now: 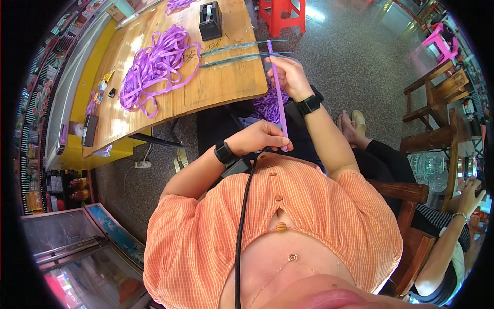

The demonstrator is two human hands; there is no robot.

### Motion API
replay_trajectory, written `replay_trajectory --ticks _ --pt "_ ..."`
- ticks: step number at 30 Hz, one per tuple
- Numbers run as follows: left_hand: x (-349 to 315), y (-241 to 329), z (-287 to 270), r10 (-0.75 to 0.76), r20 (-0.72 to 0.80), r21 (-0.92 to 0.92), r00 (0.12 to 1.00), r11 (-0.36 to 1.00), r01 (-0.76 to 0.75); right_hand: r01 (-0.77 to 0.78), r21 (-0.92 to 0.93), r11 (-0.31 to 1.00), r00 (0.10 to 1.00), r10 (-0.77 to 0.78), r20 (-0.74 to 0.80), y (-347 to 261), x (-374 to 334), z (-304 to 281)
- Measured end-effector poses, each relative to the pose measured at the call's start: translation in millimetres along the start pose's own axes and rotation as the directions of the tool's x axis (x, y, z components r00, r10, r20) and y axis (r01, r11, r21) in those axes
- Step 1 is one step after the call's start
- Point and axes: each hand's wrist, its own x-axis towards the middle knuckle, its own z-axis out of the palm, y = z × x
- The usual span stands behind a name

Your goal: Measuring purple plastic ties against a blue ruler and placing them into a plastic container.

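Note:
A purple ribbon (279, 95) runs taut between my hands, from just in front of my chest up to the table's right edge. My left hand (262, 137) pinches its lower end between thumb and fingers. Higher up, my right hand (291, 76) has its fingers closed at the ribbon, close to two thin dark rods (234, 58) that jut past the table edge. The ribbon's top passes over these rods. On the wooden table (226, 85) lies a loose heap of purple ribbon (159, 67). Below the table edge, more purple strips (268, 107) fill a container partly hidden by my arms.
A black tape dispenser (210, 21) stands on the table's far side. Beyond it is a red stool (282, 14); a pink stool (441, 42) and wooden chairs (429, 92) stand at right. Another person's arm (442, 247) shows at lower right. A black cable (244, 221) hangs down my front.

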Motion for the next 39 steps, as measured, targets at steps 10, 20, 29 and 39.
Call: replay_trajectory --ticks 10,20,29,39 --pt "-1.0 4.3 3.8 -0.042 -0.061 0.249 0.997 0.967 0.056 0.104 -0.262 0.959 0.990 -0.125 -0.064 -3.4 7.1 8.6" --pt "-32.1 73.0 23.3 0.446 -0.019 0.675 0.895 0.666 -0.318 0.143 -0.557 0.818 0.971 -0.226 -0.082 -14.6 7.0 12.3" --pt "-24.0 68.9 19.7 0.320 -0.077 0.464 0.944 0.850 -0.250 0.118 -0.557 0.822 0.990 -0.139 0.004 -27.6 -29.1 -14.8" --pt "-23.6 65.8 18.8 0.110 -0.036 0.358 0.993 0.930 -0.090 -0.113 -0.022 0.993 0.989 0.114 0.095 -14.9 -11.9 -3.9"
